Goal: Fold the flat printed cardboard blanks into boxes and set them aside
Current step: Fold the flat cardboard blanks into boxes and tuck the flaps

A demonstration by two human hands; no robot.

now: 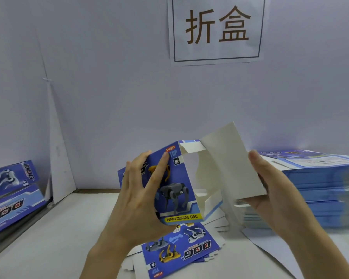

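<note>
I hold a blue printed cardboard blank (177, 184), partly opened into a sleeve with a window cut-out, above the white table. My left hand (137, 200) grips its blue printed panel, thumb on the front near the robot-dog picture. My right hand (274, 188) holds the white inner panel (230, 162) from behind at its right edge. Under the held piece, several flat blanks (181, 250) lie on the table. A tall stack of flat blanks (318, 186) stands at the right.
Folded blue boxes (12, 190) lie at the left edge of the table (58, 238). White partition walls close off the back and left. A paper sign with two large characters (217, 27) hangs on the back wall.
</note>
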